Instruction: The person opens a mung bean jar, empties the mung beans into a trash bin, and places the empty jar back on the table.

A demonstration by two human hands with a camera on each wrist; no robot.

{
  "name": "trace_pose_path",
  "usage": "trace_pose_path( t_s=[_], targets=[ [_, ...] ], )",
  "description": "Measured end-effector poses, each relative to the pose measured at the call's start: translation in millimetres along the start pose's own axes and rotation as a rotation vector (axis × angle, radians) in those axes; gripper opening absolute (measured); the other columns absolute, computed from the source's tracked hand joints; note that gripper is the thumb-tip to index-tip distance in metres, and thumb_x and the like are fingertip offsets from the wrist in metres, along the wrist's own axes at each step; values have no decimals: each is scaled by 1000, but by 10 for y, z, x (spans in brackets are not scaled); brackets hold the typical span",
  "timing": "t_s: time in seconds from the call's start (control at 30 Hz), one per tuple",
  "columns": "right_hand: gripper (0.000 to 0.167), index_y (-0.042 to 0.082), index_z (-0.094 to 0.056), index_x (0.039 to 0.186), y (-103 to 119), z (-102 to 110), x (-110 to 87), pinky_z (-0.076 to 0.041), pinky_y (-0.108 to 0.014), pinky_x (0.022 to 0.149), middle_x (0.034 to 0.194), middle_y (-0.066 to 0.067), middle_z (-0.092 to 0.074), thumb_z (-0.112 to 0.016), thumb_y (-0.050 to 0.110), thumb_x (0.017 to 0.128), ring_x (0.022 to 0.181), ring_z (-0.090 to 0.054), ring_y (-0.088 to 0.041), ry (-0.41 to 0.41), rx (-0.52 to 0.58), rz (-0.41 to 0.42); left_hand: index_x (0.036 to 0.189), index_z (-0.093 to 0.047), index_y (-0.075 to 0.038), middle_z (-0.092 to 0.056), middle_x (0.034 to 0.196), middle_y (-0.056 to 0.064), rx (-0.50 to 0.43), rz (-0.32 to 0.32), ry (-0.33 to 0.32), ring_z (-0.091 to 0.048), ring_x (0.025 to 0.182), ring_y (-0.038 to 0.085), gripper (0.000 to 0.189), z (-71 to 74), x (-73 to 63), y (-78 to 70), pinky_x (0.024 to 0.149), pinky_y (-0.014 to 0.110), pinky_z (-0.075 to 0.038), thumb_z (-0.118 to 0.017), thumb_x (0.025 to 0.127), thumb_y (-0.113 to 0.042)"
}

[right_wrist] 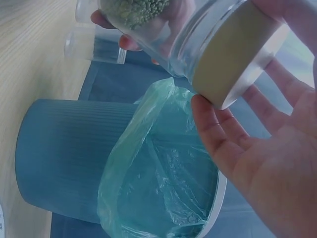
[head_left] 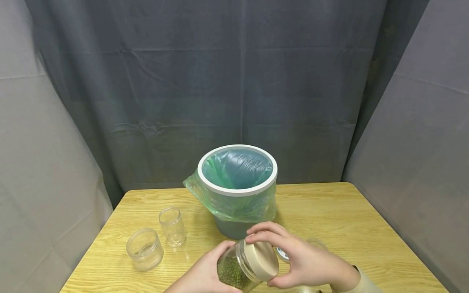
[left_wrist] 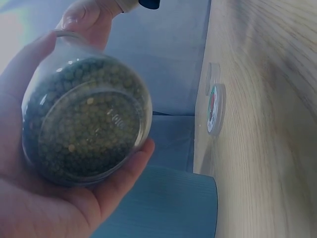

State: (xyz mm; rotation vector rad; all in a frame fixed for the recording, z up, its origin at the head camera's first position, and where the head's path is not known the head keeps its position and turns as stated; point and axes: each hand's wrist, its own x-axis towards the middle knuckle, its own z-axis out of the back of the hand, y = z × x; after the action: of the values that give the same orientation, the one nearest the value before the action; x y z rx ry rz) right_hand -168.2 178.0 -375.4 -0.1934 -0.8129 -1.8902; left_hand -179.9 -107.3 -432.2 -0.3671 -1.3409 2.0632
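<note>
A clear jar (head_left: 232, 269) of small green beans is tilted, its beige lid (head_left: 261, 260) turned to the right. My left hand (head_left: 205, 270) grips the jar's body, and the left wrist view shows the beans (left_wrist: 91, 129) through its base. With thumb and fingertips my right hand (head_left: 305, 260) holds the lid by its rim. In the right wrist view the lid (right_wrist: 235, 54) sits on the jar's mouth; whether it is screwed tight cannot be told.
Behind the jar stands a bin with a white rim (head_left: 238, 193) and a green plastic liner (head_left: 249, 205). On the left of the table (head_left: 99, 266) are a tall glass (head_left: 173, 228) and a low glass (head_left: 145, 250). A flat round container (left_wrist: 216, 109) with a printed label lies partly behind my right hand.
</note>
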Motion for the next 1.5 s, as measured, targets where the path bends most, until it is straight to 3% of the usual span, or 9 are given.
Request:
trace_pose_path(
  t_s=[0.2, 0.4, 0.5, 0.63, 0.77, 0.97, 1.07, 1.23, 1.5],
  targets=[
    [87, 19, -45, 151, -8, 35, -24, -52, -27, 101, 152, -3, -44, -91, 17, 76, 137, -49, -15, -27, -11, -39, 140, -51, -29, -64, 128, -8, 73, 14, -47, -61, 113, 6, 81, -19, -20, 12, 96, 28, -49, -95, 72, -32],
    [82, 15, -45, 151, -30, 80, -33, -53, -26, 98, 149, -2, -45, -89, 28, 82, 133, -50, -15, -70, 6, -67, 143, -50, -22, -65, 131, -5, 44, 25, -63, -60, 117, 7, 83, -28, -32, 32, 97, 27, -48, -94, 73, -31],
    [82, 16, -46, 150, -33, 103, -56, -55, -25, 94, 149, -1, -44, -89, 30, 82, 131, -50, -13, -86, 23, -120, 144, -50, -19, -65, 133, -3, -4, 28, -69, -61, 119, 8, 84, -30, -34, 36, 98, 27, -48, -94, 73, -28],
    [83, 18, -47, 151, -52, 118, -97, -56, -25, 89, 147, 0, -44, -89, 32, 81, 127, -51, -12, -119, -10, -167, 144, -49, -23, -66, 134, -3, -38, 40, -91, -61, 120, 10, 83, -25, -45, 34, 97, 27, -49, -93, 74, -27],
    [83, 20, -48, 151, -95, 122, -159, -55, -26, 88, 144, 2, -46, -90, 34, 80, 122, -52, -11, -155, -77, -200, 145, -48, -26, -65, 134, -4, -25, 47, -121, -60, 123, 14, 83, -15, -54, 34, 100, 37, -51, -92, 75, -30],
    [81, 26, -50, 148, -168, 151, -270, -53, -26, 87, 141, 6, -50, -91, 34, 78, 114, -54, -7, -200, -147, -274, 149, -44, -16, -63, 138, 6, -79, 75, -164, -58, 126, 29, 88, -7, -74, 30, 99, 64, -49, -92, 76, -27],
    [80, 27, -51, 147, -206, 181, -331, -53, -26, 85, 139, 6, -51, -91, 32, 78, 110, -55, -6, -214, -146, -322, 150, -43, -15, -62, 140, 9, -136, 102, -194, -56, 127, 33, 89, -7, -87, 22, 98, 66, -48, -91, 76, -25],
    [76, 32, -52, 145, -264, 250, -471, -52, -28, 84, 139, 9, -51, -90, 36, 80, 107, -55, -4, -227, -180, -428, 148, -46, -23, -61, 140, 5, -185, 124, -260, -55, 128, 30, 87, -13, -96, 16, 103, 60, -45, -92, 74, -22],
    [78, 27, -52, 146, -441, 328, -770, -48, -24, 78, 134, 6, -51, -92, 29, 78, 104, -53, -2, -257, -225, -482, 151, -44, -20, -55, 149, 12, -204, 121, -328, -49, 137, 41, 86, 12, -115, 26, 106, 74, -39, -90, 77, -20]
  ],
)
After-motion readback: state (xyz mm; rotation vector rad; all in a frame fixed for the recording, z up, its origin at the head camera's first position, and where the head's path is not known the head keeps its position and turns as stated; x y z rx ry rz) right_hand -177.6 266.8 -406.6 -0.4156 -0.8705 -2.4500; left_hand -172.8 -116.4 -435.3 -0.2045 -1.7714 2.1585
